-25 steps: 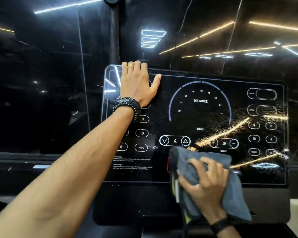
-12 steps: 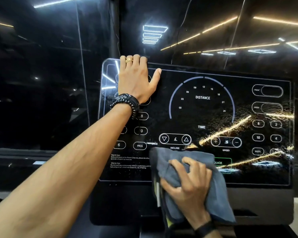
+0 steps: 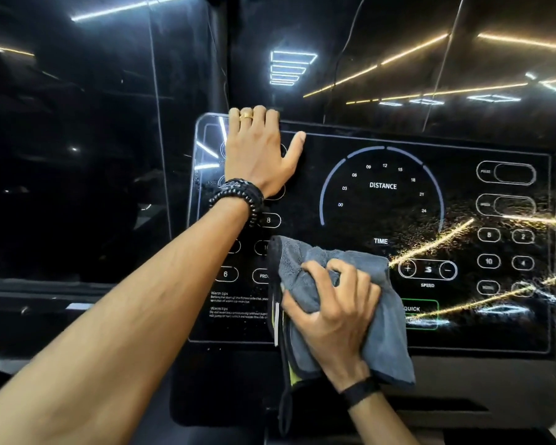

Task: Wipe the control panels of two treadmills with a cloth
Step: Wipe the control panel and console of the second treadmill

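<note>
you stand in a dark room where ceiling light strips reflect off black glass behind the treadmill. your right hand (image 3: 331, 311) is bunched around the grey cloth (image 3: 382, 319), fingers curled into its folds, pressing it flat against the lower middle of the control panel (image 3: 382, 200), just left of the speed buttons (image 3: 427, 270). your left hand (image 3: 259, 152) lies with fingers straight on the panel's upper left, fingertips hooked over the top edge, bracing it and holding nothing. the cloth hangs past the panel's bottom edge. the right side of the panel looks speckled and streaky where the light catches it, so by my reading that part is not yet wiped, and neither is the patch under your left hand. no second treadmill is in view, so you are likely well short of half done.
</note>
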A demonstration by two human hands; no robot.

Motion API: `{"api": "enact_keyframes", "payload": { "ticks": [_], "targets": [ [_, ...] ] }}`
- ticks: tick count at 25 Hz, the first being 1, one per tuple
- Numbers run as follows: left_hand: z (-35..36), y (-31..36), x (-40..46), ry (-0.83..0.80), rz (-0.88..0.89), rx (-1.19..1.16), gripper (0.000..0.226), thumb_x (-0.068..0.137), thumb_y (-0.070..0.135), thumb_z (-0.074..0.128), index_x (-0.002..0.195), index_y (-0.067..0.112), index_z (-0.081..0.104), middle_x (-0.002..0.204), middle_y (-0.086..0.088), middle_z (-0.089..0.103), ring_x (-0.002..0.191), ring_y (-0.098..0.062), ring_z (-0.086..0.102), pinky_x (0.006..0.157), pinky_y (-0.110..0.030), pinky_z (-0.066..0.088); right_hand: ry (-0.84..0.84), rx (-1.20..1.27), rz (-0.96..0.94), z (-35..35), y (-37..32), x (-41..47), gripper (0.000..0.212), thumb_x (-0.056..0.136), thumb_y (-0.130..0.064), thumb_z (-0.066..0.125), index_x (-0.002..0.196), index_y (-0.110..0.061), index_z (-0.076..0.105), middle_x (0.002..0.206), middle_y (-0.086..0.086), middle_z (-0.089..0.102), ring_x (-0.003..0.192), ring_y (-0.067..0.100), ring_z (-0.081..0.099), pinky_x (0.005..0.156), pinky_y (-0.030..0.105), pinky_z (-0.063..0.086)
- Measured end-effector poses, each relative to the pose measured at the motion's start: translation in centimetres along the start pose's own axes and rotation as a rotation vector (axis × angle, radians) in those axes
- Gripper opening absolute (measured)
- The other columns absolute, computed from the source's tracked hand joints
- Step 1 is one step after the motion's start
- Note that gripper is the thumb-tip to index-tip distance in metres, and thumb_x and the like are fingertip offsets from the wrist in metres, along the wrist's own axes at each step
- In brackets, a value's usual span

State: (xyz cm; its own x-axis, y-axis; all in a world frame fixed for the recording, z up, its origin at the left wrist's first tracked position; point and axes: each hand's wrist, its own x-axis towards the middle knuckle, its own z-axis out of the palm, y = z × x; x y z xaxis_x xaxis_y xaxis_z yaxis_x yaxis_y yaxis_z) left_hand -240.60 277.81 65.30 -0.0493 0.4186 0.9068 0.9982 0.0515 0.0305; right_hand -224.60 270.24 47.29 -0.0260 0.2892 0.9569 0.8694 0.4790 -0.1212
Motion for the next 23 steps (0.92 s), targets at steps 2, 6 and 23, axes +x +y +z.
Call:
{"api": "enact_keyframes", "payload": {
  "ticks": [2,6,23],
  "targets": [
    [-0.3,0.0,0.2,-0.020,0.001,-0.021,0.059,0.095,0.059,0.029,0.106,0.009,0.060,0.105,-0.010,0.060,0.103,-0.032,0.051,0.106,-0.045,0.031,0.005,0.002,0.003,-0.1,0.2,-0.2,0.038,0.072,-0.055,0.072,0.097,-0.026,0.073,0.098,0.004,0.062,0.087,0.025,0.051,0.073,0.039,0.036],
    [-1.3,-1.9,1.3,-0.055,0.059,0.026,0.063,0.095,0.063,0.025,0.103,0.015,0.064,0.103,-0.010,0.065,0.101,-0.032,0.053,0.092,-0.045,0.033,-0.011,0.010,-0.011,-0.5,0.9,-0.8,0.037,0.072,-0.054,0.070,0.096,-0.025,0.074,0.097,0.004,0.061,0.087,0.025,0.050,0.073,0.039,0.037],
    [-1.4,-4.8,-0.8,-0.010,0.057,-0.027,0.056,0.090,0.062,0.038,0.123,0.021,0.055,0.118,-0.001,0.060,0.115,-0.028,0.050,0.096,-0.049,0.033,-0.007,-0.022,0.021,-0.9,2.0,-2.5,0.038,0.071,-0.054,0.069,0.091,-0.023,0.075,0.095,0.007,0.062,0.086,0.027,0.051,0.073,0.040,0.037]
  ]
}}
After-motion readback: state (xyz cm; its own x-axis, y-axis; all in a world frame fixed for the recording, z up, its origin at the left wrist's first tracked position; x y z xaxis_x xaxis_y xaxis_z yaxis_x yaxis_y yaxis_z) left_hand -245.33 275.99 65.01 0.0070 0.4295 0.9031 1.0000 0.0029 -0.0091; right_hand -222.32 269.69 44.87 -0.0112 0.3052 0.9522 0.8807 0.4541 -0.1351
